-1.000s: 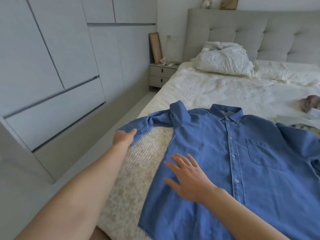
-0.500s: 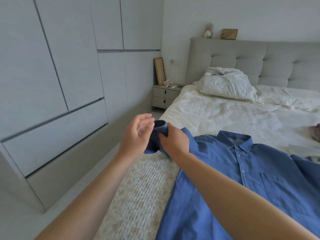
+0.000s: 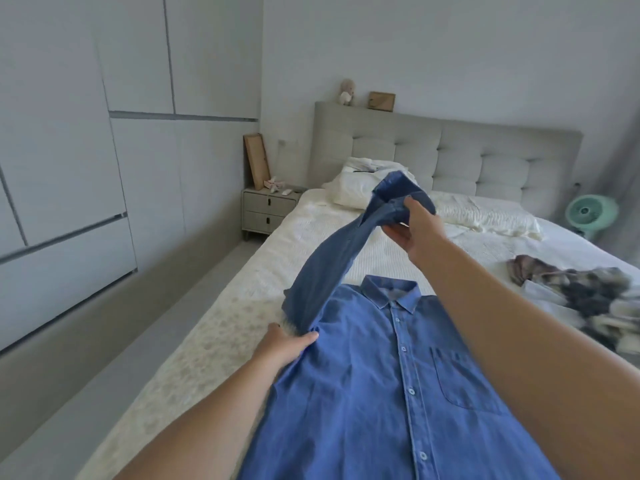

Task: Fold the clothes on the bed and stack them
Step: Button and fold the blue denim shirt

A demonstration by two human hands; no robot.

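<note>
A blue button-up shirt (image 3: 388,382) lies face up on the bed (image 3: 311,237), collar pointing toward the headboard, chest pocket on the right. Its left sleeve (image 3: 332,261) is lifted off the bed and stretched up and away. My right hand (image 3: 412,226) grips the sleeve's cuff end in the air above the bed. My left hand (image 3: 284,344) pinches the shirt at the shoulder seam, holding it down on the mattress. A crumpled dark patterned garment (image 3: 581,292) lies on the bed at the right.
White pillows (image 3: 360,185) lie against the grey padded headboard (image 3: 485,157). A nightstand (image 3: 268,211) stands left of the bed, with a wardrobe wall (image 3: 86,150) along the left side. A green fan (image 3: 590,211) stands at the far right.
My right hand has carried the sleeve cuff up and to the right, stretching the sleeve out. My left hand left the cuff and dropped to the shirt's shoulder. The view tilted upward.
</note>
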